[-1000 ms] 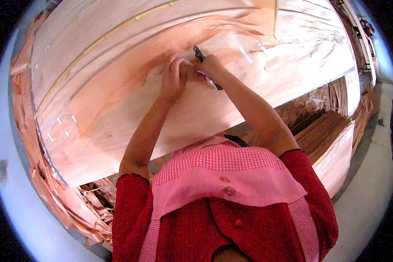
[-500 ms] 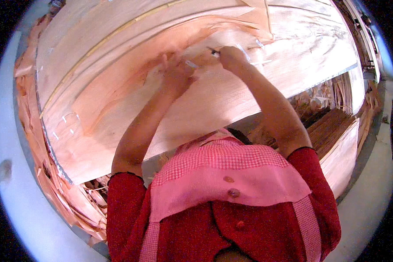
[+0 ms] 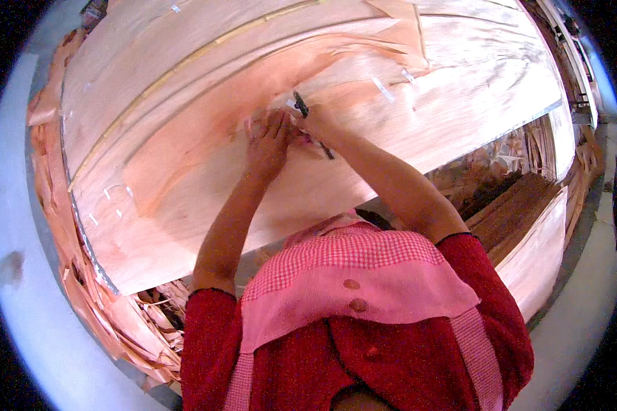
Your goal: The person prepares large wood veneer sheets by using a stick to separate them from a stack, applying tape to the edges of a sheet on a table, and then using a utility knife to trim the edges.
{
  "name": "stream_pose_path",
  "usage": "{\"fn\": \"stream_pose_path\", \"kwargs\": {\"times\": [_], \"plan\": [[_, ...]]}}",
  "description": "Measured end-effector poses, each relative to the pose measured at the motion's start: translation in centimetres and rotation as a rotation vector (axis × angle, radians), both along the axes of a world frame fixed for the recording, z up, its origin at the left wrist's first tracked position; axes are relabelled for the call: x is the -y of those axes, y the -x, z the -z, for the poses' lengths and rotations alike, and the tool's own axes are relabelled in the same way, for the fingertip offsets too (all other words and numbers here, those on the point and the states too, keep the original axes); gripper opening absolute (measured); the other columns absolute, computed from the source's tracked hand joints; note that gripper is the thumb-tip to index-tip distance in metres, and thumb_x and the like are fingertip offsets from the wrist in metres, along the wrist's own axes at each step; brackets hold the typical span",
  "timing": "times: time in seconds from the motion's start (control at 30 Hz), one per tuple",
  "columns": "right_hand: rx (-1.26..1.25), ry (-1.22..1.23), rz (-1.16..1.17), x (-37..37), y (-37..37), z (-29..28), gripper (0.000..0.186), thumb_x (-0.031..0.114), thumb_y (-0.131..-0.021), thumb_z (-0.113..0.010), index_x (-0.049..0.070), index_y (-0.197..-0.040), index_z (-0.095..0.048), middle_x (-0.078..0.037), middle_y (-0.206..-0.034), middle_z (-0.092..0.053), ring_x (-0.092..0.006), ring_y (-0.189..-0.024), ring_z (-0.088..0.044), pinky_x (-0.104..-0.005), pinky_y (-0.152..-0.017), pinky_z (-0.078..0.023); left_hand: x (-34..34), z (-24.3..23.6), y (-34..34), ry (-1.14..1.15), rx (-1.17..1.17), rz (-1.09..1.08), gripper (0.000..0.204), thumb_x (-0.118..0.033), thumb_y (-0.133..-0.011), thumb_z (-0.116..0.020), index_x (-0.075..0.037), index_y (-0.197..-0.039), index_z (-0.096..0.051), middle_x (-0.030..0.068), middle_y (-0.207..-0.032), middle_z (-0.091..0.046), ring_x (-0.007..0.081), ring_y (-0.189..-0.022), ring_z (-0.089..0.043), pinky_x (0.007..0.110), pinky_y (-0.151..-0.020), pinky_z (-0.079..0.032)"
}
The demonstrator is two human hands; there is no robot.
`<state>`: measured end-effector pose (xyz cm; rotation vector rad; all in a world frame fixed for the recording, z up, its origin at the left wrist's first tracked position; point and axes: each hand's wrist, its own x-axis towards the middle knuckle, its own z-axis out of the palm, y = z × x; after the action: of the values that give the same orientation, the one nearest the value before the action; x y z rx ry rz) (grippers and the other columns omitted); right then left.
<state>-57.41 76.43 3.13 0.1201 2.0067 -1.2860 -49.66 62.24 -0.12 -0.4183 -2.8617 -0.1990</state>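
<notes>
White tape strips [image 3: 118,213] lie near the left edge of the table [image 3: 178,253]. An orange-brown wood sheet [image 3: 206,123] crosses the middle, where a left hand [image 3: 271,140] reaches, its grip impossible to tell; beside it, a right hand [image 3: 317,122] grasps a black tool [image 3: 301,105]. Stacked sheets [image 3: 514,209] sit below the near edge, right.

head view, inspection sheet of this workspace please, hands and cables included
surface: pale wood sheet, dark creases toward upper right
work things: orange-brown veneer lying on it; dark tool
clutter: white strips and a yellowish stick on top; veneer scraps at left
hands: right hand grips the tool; left hand beside it, grip unclear
cables: nothing seen
surroundings: stacked sheets at lower right
</notes>
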Motion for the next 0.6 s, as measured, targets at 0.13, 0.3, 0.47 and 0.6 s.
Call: {"fn": "stream_pose_path", "kwargs": {"times": [0.13,0.3,0.47,0.6], "plan": [[-0.860,-0.168,-0.339,-6.4,0.3,-4.6,0.023,0.017,-0.083,-0.049,-0.002,-0.072,-0.056,-0.011,-0.062,-0.059,-0.0164,-0.043,-0.052,-0.0298,-0.040,-0.043,1.1,-4.0,3.4,-0.185,0.026,-0.024,0.044,-0.024,-0.081,-0.053,-0.004,-0.119,-0.046,0.0099,-0.127,-0.043,0.0296,-0.125,-0.030,0.056,-0.100,-0.016],[-0.009,-0.002,-0.097,-13.9,-1.7,-3.1,0.021,0.018,-0.081,-0.054,-0.002,-0.077,-0.057,-0.010,-0.066,-0.060,-0.0140,-0.043,-0.052,-0.0267,-0.042,-0.042,8.5,-3.9,8.0,0.170,-0.216,-0.531,0.031,-0.029,-0.084,-0.048,-0.012,-0.109,-0.051,0.0167,-0.103,-0.058,0.0283,-0.109,-0.047,0.048,-0.094,-0.030],[0.008,0.130,-0.088,-15.0,-4.1,-1.9,0.022,0.019,-0.083,-0.055,-0.003,-0.086,-0.055,-0.010,-0.070,-0.061,-0.0134,-0.049,-0.053,-0.0260,-0.048,-0.046,9.1,-15.3,6.4,-0.075,-0.143,-0.697,0.021,-0.026,-0.085,-0.046,-0.011,-0.094,-0.057,0.0166,-0.082,-0.062,0.0294,-0.084,-0.059,0.037,-0.071,-0.047],[0.047,0.193,-0.178,-11.8,-6.6,-2.5,0.022,0.020,-0.082,-0.057,-0.002,-0.084,-0.056,-0.011,-0.069,-0.061,-0.0149,-0.050,-0.054,-0.0268,-0.048,-0.047,17.8,-25.7,-4.4,-0.074,-0.450,-0.770,0.016,-0.020,-0.082,-0.051,-0.008,-0.088,-0.060,0.0183,-0.075,-0.061,0.0307,-0.074,-0.061,0.040,-0.064,-0.048]]}}
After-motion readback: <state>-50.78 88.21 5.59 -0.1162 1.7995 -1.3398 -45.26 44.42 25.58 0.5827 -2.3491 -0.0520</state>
